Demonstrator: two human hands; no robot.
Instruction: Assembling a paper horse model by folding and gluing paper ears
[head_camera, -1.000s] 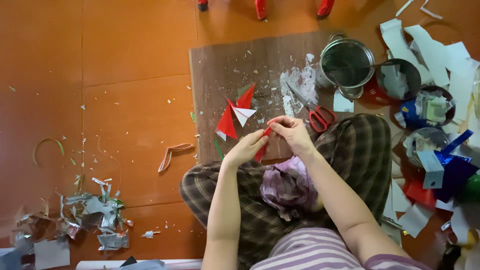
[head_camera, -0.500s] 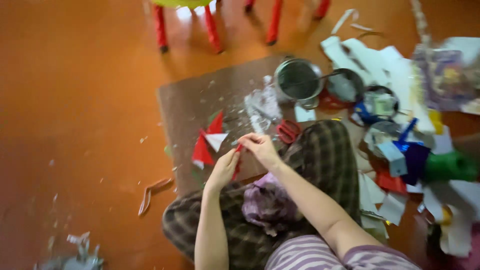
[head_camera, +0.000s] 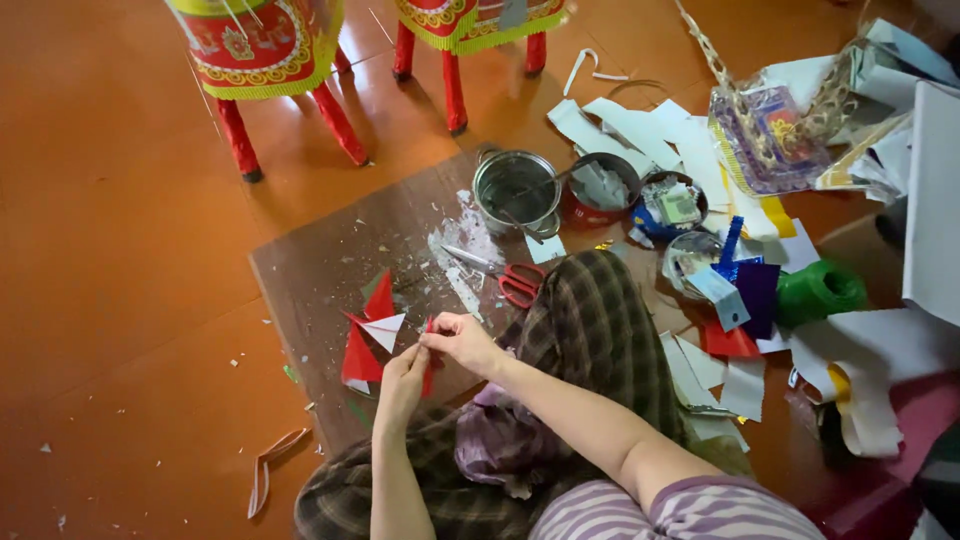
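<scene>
Currently seen: left hand (head_camera: 400, 377) and right hand (head_camera: 462, 340) pinched shut together on a small red paper piece (head_camera: 430, 362) — held just above the lap, at near edge of brown board (head_camera: 320, 270). Sat just left of hands on board: red-and-white folded paper triangles (head_camera: 368, 335). Lay farther out near the knee: red-handled scissors (head_camera: 498, 275). Stood beyond those — steel pot (head_camera: 516, 190), cut paper scraps (head_camera: 640, 130) scattered right.

orange floor (head_camera: 120, 230) | brown board (head_camera: 330, 270) | scissors (head_camera: 505, 278) | steel pot (head_camera: 516, 190)
</scene>
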